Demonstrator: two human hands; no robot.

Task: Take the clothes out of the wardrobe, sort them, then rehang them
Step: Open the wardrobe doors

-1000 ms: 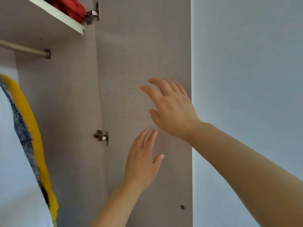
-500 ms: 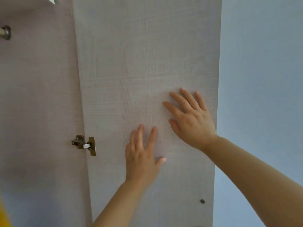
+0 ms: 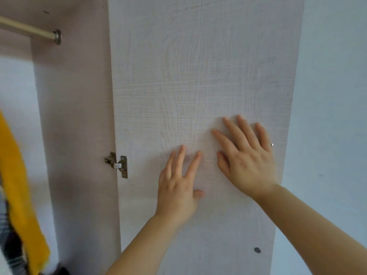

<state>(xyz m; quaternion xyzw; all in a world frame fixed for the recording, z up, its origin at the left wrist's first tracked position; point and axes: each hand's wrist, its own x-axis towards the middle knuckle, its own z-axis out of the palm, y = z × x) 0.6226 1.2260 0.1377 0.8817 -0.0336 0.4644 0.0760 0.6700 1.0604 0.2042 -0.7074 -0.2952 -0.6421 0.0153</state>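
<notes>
The wardrobe's open door (image 3: 198, 66), pale wood grain, fills the middle of the view. My left hand (image 3: 178, 187) lies flat against its inner face with fingers straight and spread. My right hand (image 3: 246, 157) presses flat on the door just to the right and a little higher. At the far left edge hangs a yellow garment (image 3: 17, 185), with a dark checked garment (image 3: 8, 241) beside it. The hanging rail (image 3: 29, 29) ends at a metal socket on the wardrobe's side panel (image 3: 75, 116), top left.
A metal hinge (image 3: 118, 164) joins the door to the side panel at mid height. A small dark screw head (image 3: 257, 250) sits low on the door. A plain pale blue wall (image 3: 333, 96) stands right of the door's edge.
Both hands went from hovering near the door to lying flat on it. The view swung right, then back left, so the rail and yellow garment show again.
</notes>
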